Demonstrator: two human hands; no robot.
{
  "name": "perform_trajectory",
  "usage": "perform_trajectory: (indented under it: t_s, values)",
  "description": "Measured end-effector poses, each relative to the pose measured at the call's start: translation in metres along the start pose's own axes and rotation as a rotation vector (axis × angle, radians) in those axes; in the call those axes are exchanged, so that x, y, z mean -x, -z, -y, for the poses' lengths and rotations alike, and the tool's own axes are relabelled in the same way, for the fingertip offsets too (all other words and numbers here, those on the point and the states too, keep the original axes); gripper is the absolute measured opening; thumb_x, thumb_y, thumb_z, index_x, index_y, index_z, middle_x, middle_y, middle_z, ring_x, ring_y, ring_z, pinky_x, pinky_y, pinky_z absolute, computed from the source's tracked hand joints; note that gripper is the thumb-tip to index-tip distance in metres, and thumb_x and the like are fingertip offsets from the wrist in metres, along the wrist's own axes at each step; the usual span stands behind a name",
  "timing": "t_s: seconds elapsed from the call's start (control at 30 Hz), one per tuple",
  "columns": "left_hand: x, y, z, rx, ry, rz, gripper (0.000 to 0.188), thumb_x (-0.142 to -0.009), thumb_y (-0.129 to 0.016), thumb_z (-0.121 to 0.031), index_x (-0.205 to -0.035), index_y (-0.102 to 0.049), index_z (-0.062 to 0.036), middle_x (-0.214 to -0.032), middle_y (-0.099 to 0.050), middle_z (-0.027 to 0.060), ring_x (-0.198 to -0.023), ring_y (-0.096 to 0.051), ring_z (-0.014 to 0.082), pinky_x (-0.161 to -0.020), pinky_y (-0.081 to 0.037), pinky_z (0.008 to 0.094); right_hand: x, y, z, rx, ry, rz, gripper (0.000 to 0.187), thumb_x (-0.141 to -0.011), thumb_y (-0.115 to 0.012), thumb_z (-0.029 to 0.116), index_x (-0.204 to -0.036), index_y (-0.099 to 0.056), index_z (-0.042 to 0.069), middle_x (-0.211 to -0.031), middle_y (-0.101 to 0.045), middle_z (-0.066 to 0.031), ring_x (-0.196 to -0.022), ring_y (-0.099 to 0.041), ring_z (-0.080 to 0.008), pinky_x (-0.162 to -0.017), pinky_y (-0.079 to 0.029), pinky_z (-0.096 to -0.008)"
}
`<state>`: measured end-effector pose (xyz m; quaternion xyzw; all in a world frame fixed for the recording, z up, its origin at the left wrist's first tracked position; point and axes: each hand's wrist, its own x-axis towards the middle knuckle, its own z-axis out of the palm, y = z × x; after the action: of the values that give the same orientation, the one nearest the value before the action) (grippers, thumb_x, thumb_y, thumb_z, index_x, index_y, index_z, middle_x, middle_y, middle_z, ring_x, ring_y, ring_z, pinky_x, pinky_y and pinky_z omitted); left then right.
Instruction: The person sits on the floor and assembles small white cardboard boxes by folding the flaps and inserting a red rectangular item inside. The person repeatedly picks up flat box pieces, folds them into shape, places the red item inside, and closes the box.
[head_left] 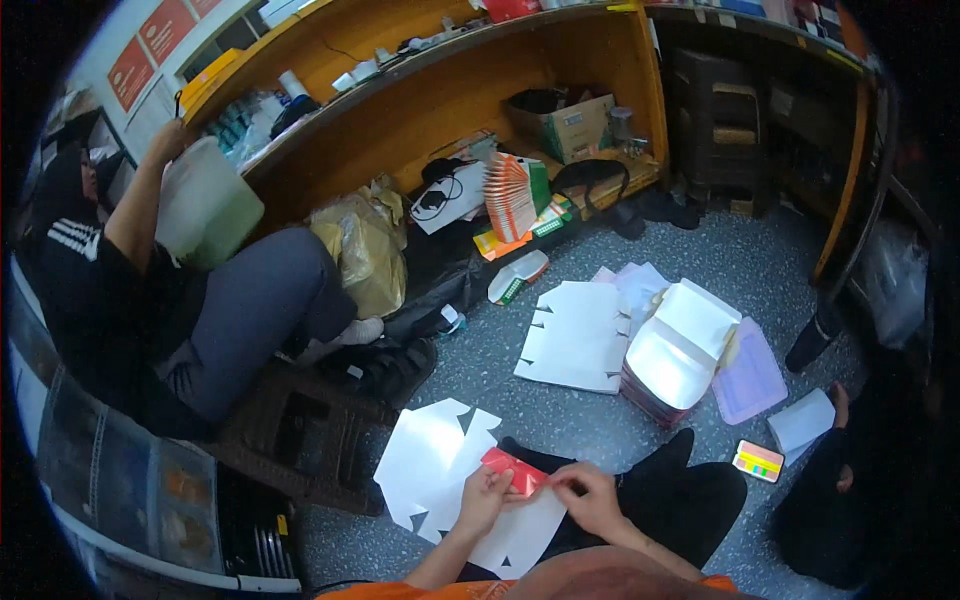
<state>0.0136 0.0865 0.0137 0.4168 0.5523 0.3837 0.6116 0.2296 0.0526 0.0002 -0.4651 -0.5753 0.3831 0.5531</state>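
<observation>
The red piece (517, 474), small, flat and glossy, is between the two hands, above the middle of a white cut-out card (425, 462). The left hand (485, 497) is closed on its left part, thumb toward the piece's centre. The right hand (590, 497) has its fingertips drawn together, pinching the piece's right end; the palm stays clear of it, to the right. The white card has notched edges; its upper-left part is well apart from both hands.

Beyond, on the speckled floor (470, 365), lies a stack of notched white sheets (572, 338). Just beside the stack's right edge stands a pile of open boxes (672, 358) with white interiors. A purple sheet (752, 378) lies to the boxes' right. A phone (759, 461) with a lit screen lies nearer, well apart from the right hand.
</observation>
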Motion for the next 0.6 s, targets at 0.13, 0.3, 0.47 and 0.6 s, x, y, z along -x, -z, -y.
perform_trajectory:
  t_s: [0.13,0.3,0.47,0.6]
  values:
    - [0.015,-0.026,0.002,0.0,-0.009,0.142,0.021,-0.109,-0.05,-0.01,-0.119,-0.054,0.0073,-0.1,-0.069,0.0182,-0.092,-0.075,0.0271,-0.077,-0.065,0.0364,-0.002,0.0,0.015,0.264,0.049,0.128,0.009,-0.082,-0.081,0.009,-0.086,-0.074,0.005,-0.089,-0.074,-0.0105,-0.086,-0.072,-0.0263,-0.079,-0.056,-0.0347]
    - [0.019,-0.036,0.01,0.017,-0.014,0.229,0.034,-0.108,-0.051,-0.009,-0.139,-0.048,0.0028,-0.119,-0.068,0.0218,-0.1,-0.073,0.031,-0.089,-0.063,0.0421,-0.002,-0.009,-0.006,0.1,0.077,0.02,0.015,-0.09,-0.077,0.01,-0.101,-0.069,0.004,-0.117,-0.069,-0.0149,-0.098,-0.067,-0.0231,-0.081,-0.053,-0.0342]
    - [0.015,-0.005,-0.026,-0.675,-0.586,0.896,0.066,-0.105,-0.059,-0.017,-0.161,-0.026,-0.0056,-0.129,-0.065,0.0226,-0.132,-0.057,0.0386,-0.11,-0.048,0.0454,-0.012,0.01,-0.054,-0.387,-0.362,-0.216,0.028,-0.105,-0.058,0.028,-0.122,-0.052,0.007,-0.116,-0.058,-0.0085,-0.099,-0.06,-0.0178,-0.085,-0.051,-0.0341]
    - [0.014,0.035,-0.085,-1.168,-0.892,1.061,0.056,-0.097,-0.071,-0.02,-0.149,-0.05,-0.0135,-0.132,-0.064,0.0177,-0.131,-0.057,0.0343,-0.105,-0.05,0.0415,-0.025,0.033,-0.051,-0.605,-0.753,-0.257,0.031,-0.109,-0.049,0.039,-0.121,-0.056,0.012,-0.105,-0.058,-0.0013,-0.097,-0.058,-0.0126,-0.085,-0.049,-0.0297]
